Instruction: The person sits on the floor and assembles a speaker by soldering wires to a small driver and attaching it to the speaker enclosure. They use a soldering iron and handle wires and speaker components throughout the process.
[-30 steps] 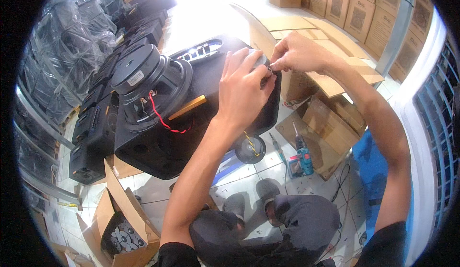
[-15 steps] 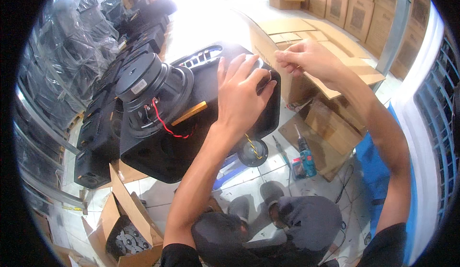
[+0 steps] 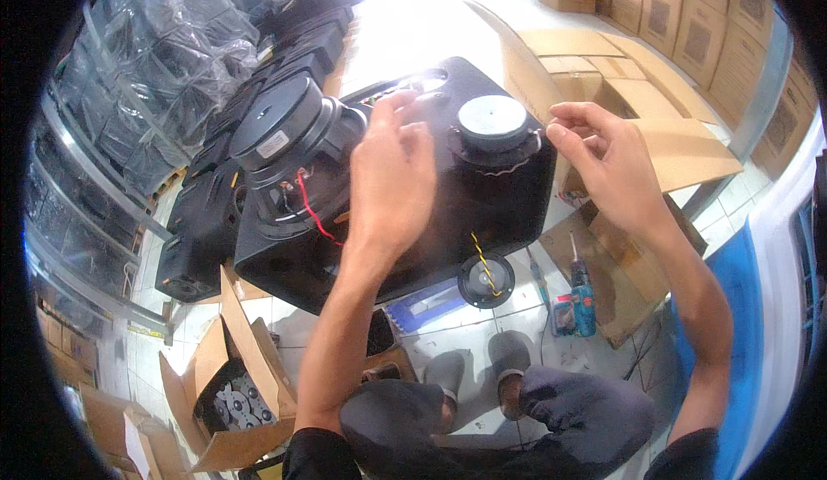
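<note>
My left hand [image 3: 392, 178] is raised over a black speaker cabinet [image 3: 293, 260], close to its oval opening; its fingers are apart, slightly blurred, and hold nothing visible. My right hand [image 3: 612, 157] is at the right side of a round driver with a white top [image 3: 493, 118]. Its thumb and index finger pinch together, but what they hold, if anything, is too small to make out. A large black woofer [image 3: 276, 122] rests magnet-up on the cabinet's left part, with a red wire [image 3: 307, 200] at its terminals. A small round black speaker part [image 3: 484, 280] with a yellow-black wire shows below the cabinet's near edge.
An open carton [image 3: 663, 92] stands beyond my right hand. A teal power drill [image 3: 582, 297] lies by flattened cardboard [image 3: 616, 282]. At lower left, a box [image 3: 250, 445] holds metal parts. More black cabinets [image 3: 194, 239] line the left, below plastic-wrapped stacks [image 3: 164, 75].
My left hand has moved left, off the white-topped driver, uncovering it. My right hand has come down nearer to that driver. The whole view has shifted somewhat.
</note>
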Demonstrator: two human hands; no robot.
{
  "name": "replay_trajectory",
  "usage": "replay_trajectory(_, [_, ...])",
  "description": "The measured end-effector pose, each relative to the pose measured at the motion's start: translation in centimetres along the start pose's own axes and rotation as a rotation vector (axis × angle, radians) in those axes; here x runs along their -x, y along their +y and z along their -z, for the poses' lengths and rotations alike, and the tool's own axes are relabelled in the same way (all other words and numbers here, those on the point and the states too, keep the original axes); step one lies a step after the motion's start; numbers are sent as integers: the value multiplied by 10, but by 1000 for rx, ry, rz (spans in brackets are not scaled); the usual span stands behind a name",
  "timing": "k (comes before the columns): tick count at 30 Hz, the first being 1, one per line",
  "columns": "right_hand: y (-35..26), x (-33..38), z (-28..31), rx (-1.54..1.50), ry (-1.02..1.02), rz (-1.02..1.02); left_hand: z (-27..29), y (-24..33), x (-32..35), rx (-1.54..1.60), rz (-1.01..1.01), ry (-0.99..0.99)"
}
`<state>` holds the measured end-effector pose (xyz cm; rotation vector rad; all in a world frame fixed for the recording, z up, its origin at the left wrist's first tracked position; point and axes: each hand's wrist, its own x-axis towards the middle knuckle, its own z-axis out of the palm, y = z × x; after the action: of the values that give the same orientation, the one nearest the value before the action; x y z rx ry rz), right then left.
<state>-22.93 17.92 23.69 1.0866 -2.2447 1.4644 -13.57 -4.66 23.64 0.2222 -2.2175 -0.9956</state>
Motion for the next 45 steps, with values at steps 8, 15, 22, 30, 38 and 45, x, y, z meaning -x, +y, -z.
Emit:
replay_trajectory(8, [12, -26, -12, -60, -100, -61, -2, 17, 13, -87, -65, -92])
replay_trajectory(15, [25, -20, -13, -149, -89, -122, 5, 17, 9, -82, -12, -105])
replay_trajectory(22, [34, -1, -10, -137, -128, 42, 2, 16, 12, -143, -47, -111])
replay_trajectory(30, [38, 13, -33, -35, 80, 197, 4, 20, 14, -88, -14, -164])
replay_trajectory(38, [48, 20, -63, -95, 347, 311, -8, 27, 16, -160, -66, -114])
replay_trajectory(45, [47, 25, -77, -192, 411, 269, -10, 25, 15, -105, -39, -109])
